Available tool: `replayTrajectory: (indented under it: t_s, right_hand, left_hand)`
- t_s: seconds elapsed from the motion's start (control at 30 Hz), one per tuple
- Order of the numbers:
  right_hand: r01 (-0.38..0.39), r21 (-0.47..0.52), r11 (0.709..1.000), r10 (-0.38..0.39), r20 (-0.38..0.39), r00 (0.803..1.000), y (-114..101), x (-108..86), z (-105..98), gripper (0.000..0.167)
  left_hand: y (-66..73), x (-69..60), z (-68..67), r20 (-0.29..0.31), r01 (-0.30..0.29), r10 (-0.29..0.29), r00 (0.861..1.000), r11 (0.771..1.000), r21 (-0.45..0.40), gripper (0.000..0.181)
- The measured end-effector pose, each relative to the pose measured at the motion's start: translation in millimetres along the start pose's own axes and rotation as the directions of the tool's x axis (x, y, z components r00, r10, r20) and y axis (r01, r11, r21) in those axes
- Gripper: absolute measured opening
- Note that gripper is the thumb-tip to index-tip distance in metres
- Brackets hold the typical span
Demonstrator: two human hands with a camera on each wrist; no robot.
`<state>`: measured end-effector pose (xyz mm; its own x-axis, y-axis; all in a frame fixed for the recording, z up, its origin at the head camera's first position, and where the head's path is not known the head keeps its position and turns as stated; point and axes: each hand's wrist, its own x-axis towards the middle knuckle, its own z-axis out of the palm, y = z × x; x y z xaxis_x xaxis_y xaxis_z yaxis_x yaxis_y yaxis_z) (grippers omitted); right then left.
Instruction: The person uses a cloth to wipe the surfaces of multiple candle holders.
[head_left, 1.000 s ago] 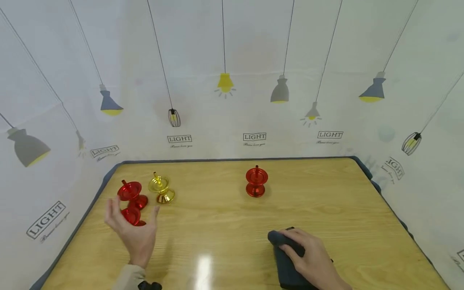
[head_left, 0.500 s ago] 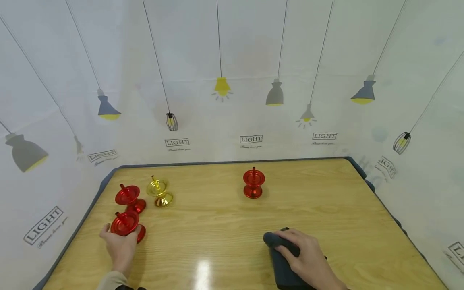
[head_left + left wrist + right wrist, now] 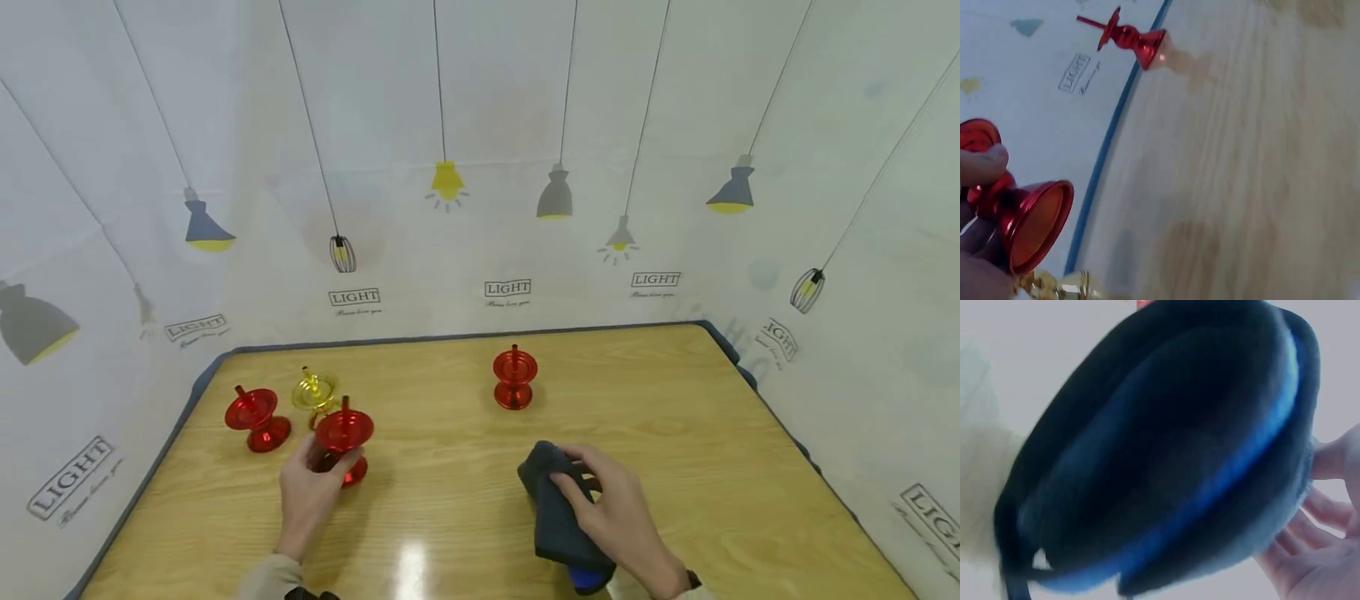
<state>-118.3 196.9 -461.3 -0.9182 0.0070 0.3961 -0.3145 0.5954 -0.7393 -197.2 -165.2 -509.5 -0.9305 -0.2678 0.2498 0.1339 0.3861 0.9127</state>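
Observation:
My left hand (image 3: 309, 492) grips a shiny red candle holder (image 3: 345, 431) by its stem. In the left wrist view its hollow base (image 3: 1038, 228) is tilted into sight, raised off the table. Behind it stands a gold candle holder (image 3: 313, 392), partly hidden. A second red candle holder (image 3: 258, 419) stands farther left, and a third red candle holder (image 3: 514, 377) stands apart near the back middle. My right hand (image 3: 618, 517) pinches a dark blue fabric pouch (image 3: 564, 521) between thumb and fingers. The right wrist view shows the pouch's opening, edged in bright blue (image 3: 1210, 487).
A pale wooden table (image 3: 435, 517) with a dark blue edge (image 3: 465, 335) lies under everything. White fabric walls (image 3: 480, 92) printed with hanging lamps enclose its back and sides.
My left hand has taken hold of the nearest red candle holder, lifted it and carried it right. My right hand has raised the pouch and tilted it, showing bright blue underneath.

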Motion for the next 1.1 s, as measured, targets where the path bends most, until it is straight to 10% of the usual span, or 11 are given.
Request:
replayTrajectory:
  t_s: [0.13, 0.3, 0.4, 0.7, 0.9, 1.1]
  right_hand:
    - [-0.009, 0.211, 0.978, 0.019, -0.045, 0.999, -7, 10.2, 3, 0.026]
    - [-0.085, 0.432, 0.898, 0.111, -0.034, 0.993, -22, 18.5, 1, 0.028]
    - [-0.099, 0.462, 0.881, 0.133, -0.041, 0.99, -29, 20.7, -1, 0.029]
    - [-0.116, 0.525, 0.843, 0.139, -0.004, 0.99, -30, 10.7, -2, 0.039]
    - [-0.169, 0.537, 0.826, 0.15, 0.078, 0.986, -23, 5.6, 1, 0.042]
    - [-0.188, 0.495, 0.848, 0.15, 0.117, 0.982, -16, 4.2, -1, 0.033]
  left_hand:
    - [33.3, -12.3, 29.0, 0.146, -0.25, 0.255, 0.956, 0.967, -0.05, 0.044]
    - [69.0, -30.6, 62.7, 0.17, -0.562, 0.567, 0.806, 0.823, -0.079, 0.049]
    - [83.1, -39.6, 78.1, 0.174, -0.634, 0.644, 0.745, 0.765, -0.114, 0.051]
    - [100.4, -58.4, 96.0, 0.225, -0.756, 0.745, 0.628, 0.653, -0.052, 0.053]
    - [111.5, -64.6, 91.1, 0.308, -0.802, 0.751, 0.584, 0.592, 0.076, 0.05]
    - [117.1, -67.7, 89.3, 0.453, -0.774, 0.675, 0.583, 0.631, 0.056, 0.047]
